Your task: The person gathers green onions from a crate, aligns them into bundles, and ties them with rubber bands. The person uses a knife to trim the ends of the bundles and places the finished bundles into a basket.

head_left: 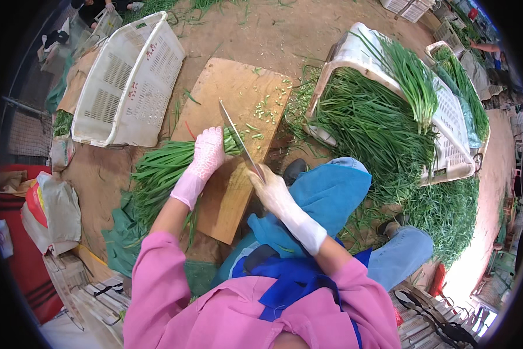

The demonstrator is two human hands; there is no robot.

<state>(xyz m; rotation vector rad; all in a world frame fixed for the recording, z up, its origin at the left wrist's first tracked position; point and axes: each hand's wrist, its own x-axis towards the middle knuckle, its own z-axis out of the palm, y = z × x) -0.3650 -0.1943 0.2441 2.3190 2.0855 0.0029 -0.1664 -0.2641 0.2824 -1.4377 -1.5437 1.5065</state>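
Observation:
My left hand (208,152), in a pinkish-white patterned glove, is closed around a bunch of garlic chives (162,174) lying across a wooden board (220,81). The long leaves hang off the board's left side. In a pale glove, my right hand (268,187) grips the handle of a knife (236,132). Its long blade points up and left, just right of my left hand, beside the stem ends of the bunch. Short cut stem pieces (262,109) lie scattered on the board's right half.
A white plastic crate (151,87) stands at the left. Right of the board, a tipped white crate (453,125) sits among heaped chives (366,116), with a bunch (412,81) on top. More greens (447,215) cover the floor. My knee (337,180) is close to the board's right edge.

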